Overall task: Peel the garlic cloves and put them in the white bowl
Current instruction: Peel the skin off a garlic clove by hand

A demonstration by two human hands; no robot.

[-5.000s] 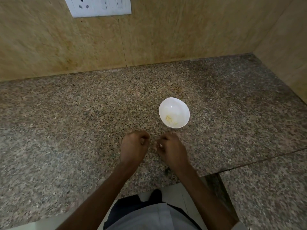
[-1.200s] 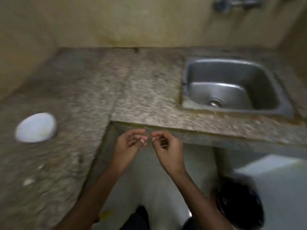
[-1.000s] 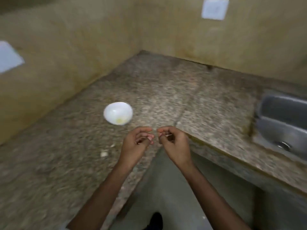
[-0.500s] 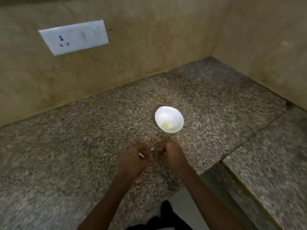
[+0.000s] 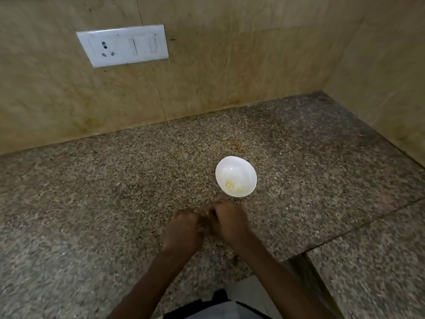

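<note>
Head view. Left hand (image 5: 181, 231) and right hand (image 5: 227, 223) sit low over the granite surface (image 5: 103, 192), knuckles up, fingers curled inward, fingertips meeting. Their grip is hidden; cannot tell whether a garlic clove is held. White bowl (image 5: 235, 165) stands just beyond the right hand, apart from it. Pale yellow bits (image 5: 232, 185) lie in its bottom, probably peeled garlic, so part is done. No loose cloves visible near either hand; amount left unknown. Likely step: peeling.

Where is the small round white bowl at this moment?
In the head view, the small round white bowl stands on the speckled granite counter, slightly right of centre, just beyond the right hand.
</note>
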